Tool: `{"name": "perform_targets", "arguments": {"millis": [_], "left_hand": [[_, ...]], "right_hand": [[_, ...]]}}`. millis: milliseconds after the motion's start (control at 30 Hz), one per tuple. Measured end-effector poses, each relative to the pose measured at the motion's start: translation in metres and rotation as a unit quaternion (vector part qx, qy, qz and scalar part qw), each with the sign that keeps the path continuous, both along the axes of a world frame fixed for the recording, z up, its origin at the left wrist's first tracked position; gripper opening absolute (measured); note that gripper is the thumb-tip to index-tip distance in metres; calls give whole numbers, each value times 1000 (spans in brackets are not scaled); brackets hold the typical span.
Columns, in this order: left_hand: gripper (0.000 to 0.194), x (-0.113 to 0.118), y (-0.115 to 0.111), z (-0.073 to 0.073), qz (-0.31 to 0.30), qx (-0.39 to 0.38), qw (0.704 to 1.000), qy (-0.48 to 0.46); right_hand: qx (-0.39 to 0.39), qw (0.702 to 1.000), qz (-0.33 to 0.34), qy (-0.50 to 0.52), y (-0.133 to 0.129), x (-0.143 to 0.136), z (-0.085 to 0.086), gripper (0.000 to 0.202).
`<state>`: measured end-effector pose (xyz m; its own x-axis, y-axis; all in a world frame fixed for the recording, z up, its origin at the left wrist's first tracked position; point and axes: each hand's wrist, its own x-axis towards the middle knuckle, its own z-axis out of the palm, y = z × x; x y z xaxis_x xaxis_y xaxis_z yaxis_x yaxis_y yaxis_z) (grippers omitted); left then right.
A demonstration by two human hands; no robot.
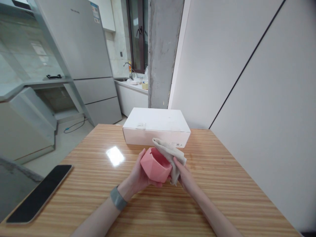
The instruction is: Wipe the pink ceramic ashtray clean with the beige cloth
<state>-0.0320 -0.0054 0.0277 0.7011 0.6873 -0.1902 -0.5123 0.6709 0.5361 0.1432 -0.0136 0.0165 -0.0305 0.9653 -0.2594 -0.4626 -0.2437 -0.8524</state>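
A pink faceted bowl-like pot (pixel 156 168) is tilted above the table, its hollow side facing up and to the right. My left hand (pixel 139 174) wraps round its left side and underside, with a grey band on the wrist. In my right hand (pixel 182 171) is a light grey cloth (pixel 170 153), pinched between the fingers. The cloth lies against the right rim of the pot, and one end sticks up past the rim. Part of my right fingers is hidden behind the cloth.
Behind my hands, a closed white box (pixel 156 120) rests on the wood-grain table (pixel 98 194). A long black flat object (pixel 40 194) lies at the left edge. A white wall (pixel 237 65) borders the right side; a fridge (pixel 76 42) stands back left.
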Motion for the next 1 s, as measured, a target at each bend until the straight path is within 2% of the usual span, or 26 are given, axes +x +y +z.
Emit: {"name": "perform_targets", "arguments": {"millis": [200,467,600,700,800,900,1000], "left_hand": [[60,6,-1,-1,82,11,996,28],[45,7,-2,-5,124,37,992,3],[44,8,-2,-8,133,49,990,-19],[46,8,-1,-11,158,55,986,-15],[50,8,-1,-13,154,64,986,-26],[52,10,-1,-15,147,74,986,-33],[51,13,-1,-15,181,71,981,-11]], "right_hand": [[53,997,-50,7,6,-1,-3,42],[65,995,-55,44,5,-1,0,41],[70,995,-54,50,10,1,5,38],[84,995,-27,47,14,3,9,37],[94,995,-2,23,17,4,11,38],[102,995,-9,11,20,4,9,37],[112,993,-17,23,19,2,7,39]]}}
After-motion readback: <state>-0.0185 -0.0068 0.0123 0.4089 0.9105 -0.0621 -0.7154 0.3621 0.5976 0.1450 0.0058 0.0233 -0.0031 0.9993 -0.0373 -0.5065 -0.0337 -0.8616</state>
